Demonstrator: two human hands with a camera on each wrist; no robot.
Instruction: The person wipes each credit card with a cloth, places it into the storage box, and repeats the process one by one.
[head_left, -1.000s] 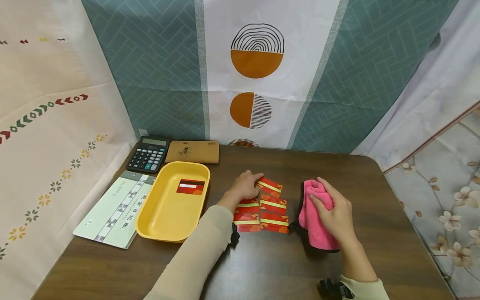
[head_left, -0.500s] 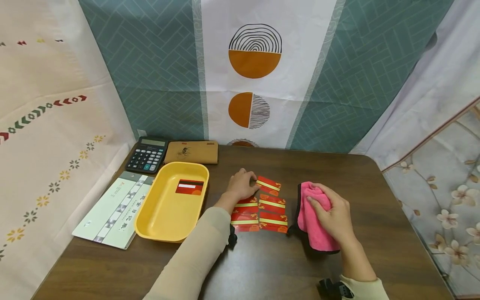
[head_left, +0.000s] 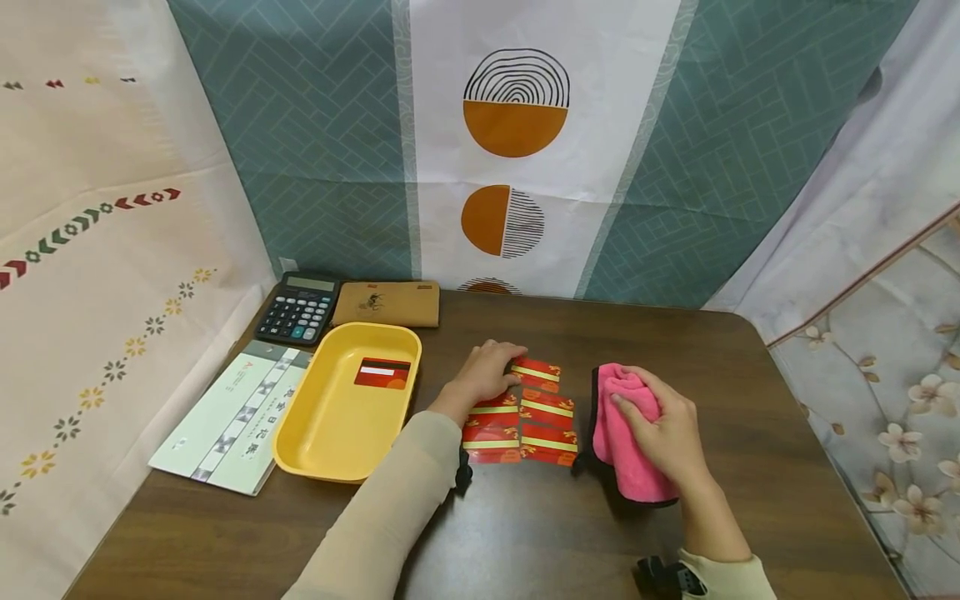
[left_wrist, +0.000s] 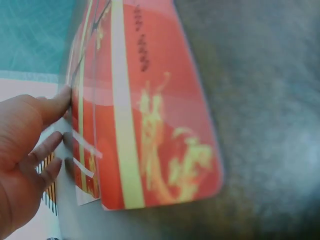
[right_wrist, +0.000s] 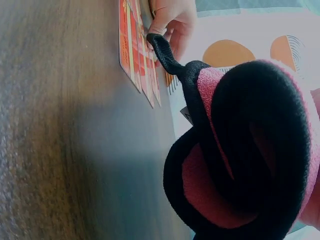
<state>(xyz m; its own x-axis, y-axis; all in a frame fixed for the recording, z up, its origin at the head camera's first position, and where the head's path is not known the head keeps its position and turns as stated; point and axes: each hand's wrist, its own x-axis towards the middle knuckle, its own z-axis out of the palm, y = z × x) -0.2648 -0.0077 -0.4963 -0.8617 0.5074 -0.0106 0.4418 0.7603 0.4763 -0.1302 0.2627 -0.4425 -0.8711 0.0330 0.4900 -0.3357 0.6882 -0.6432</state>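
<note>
Several red cards with a pale yellow stripe [head_left: 547, 408] lie in two columns on the dark table, shown large in the left wrist view. My left hand [head_left: 486, 372] lies at the farthest red card [head_left: 542, 374], thumb and forefinger at its left end, pinching it; this end and part of the left column are hidden. To the right, my right hand [head_left: 667, 425] grips a folded pink cleaning cloth with black edging [head_left: 626, 442]. In the right wrist view, the cloth [right_wrist: 215, 190] shows its black-edged folds and a black loop, above the table surface.
Left of the cards stands a yellow plastic tray [head_left: 330, 433] with one red card [head_left: 382, 372] inside, dark strip up. Beyond are a calculator [head_left: 297, 308], a tan wallet [head_left: 387, 303] and a pale green account book [head_left: 228, 417]. Patterned cloths hang behind the table.
The farthest card has turned to lie straighter and shifted slightly left, with my left hand at it. My right hand and the pink cloth have moved a little left.
</note>
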